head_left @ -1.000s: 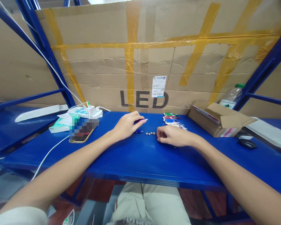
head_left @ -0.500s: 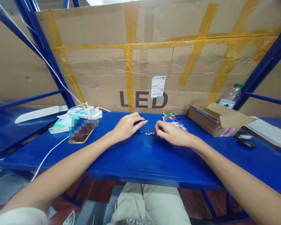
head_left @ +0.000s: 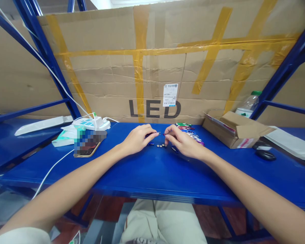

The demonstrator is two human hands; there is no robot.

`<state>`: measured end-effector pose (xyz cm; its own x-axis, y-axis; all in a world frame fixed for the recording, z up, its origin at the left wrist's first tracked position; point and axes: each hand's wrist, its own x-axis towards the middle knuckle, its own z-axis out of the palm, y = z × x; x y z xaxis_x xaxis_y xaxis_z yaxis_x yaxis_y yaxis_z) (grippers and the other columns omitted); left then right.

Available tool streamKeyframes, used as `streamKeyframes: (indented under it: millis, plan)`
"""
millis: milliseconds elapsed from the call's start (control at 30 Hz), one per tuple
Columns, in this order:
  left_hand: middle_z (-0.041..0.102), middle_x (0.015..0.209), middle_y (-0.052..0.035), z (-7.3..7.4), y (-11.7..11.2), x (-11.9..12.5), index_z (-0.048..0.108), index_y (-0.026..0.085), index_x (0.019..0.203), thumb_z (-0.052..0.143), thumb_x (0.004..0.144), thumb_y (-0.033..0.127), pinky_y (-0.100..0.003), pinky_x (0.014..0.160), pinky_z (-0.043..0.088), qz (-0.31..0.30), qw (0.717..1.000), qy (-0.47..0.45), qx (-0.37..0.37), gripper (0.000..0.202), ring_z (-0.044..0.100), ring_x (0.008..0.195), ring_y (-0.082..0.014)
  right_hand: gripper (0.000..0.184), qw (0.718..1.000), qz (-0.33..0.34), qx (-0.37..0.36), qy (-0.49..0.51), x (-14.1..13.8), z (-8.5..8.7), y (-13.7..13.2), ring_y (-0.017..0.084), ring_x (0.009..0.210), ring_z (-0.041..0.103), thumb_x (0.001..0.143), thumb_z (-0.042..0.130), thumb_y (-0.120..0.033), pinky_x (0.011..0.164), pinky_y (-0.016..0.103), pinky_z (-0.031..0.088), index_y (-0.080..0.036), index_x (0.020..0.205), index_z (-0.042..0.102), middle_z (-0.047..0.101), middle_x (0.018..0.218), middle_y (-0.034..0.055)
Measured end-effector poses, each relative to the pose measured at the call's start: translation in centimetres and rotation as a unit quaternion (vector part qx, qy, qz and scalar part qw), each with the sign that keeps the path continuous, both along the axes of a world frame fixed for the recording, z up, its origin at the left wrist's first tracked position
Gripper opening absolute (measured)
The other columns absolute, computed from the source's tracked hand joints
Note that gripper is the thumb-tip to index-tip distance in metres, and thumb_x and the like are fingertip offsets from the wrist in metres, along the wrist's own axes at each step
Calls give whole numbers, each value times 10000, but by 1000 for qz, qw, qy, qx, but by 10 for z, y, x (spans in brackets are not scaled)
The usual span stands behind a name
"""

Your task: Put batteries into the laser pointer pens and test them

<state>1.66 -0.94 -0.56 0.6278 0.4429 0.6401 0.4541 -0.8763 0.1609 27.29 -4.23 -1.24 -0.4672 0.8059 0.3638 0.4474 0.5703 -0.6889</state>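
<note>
My left hand is closed in a pinch around a slim dark blue tube with a silvery tip that points right. Across a narrow gap, my right hand pinches a tiny dark piece, too small to name. Several small round metal discs like button cells lie on the blue table below the hands. A short blue tube rests under my left fingers. Beneath my right palm is a dark blue part, partly covered.
Several slim metallic pen-like items in green, red, blue and silver lie beyond my right hand. An open cardboard box and black mouse are at right. A phone and power strip stand left. Taped cardboard walls the back.
My right hand has risen slightly off the table by the discs and now holds a tiny dark piece near the tube's tip. My left hand stays nearly still. The dark blue part is now uncovered.
</note>
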Motion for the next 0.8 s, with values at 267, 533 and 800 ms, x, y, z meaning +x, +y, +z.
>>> streamKeyframes:
  millis: [267, 533, 800]
  plan:
    - [718, 954, -53, -2, -1, 0, 765, 180, 1056, 590, 1110, 391, -343, 847, 493, -10, 1000, -7, -3, 280, 629, 915, -204, 395, 989, 52, -99, 98, -2, -2, 4, 177, 774, 695, 1027, 630, -507, 742, 343, 584, -204, 1280, 611, 768, 1025, 74]
    - [733, 1006, -64, -1, -2, -1, 759, 183, 1091, 559, 1124, 408, -361, 875, 498, -15, 1000, -9, -13, 303, 623, 938, -209, 400, 991, 45, -97, 83, 1, -4, 9, 192, 776, 698, 987, 662, -544, 767, 357, 585, -183, 1117, 776, 763, 941, 63]
    - [722, 985, -52, 0, -4, 0, 757, 195, 1092, 586, 1112, 408, -350, 866, 491, -11, 1000, -18, -14, 273, 623, 929, -206, 390, 997, 0, -49, 65, 1, -3, 9, 186, 721, 670, 986, 658, -540, 692, 332, 558, -187, 1056, 805, 765, 890, 60]
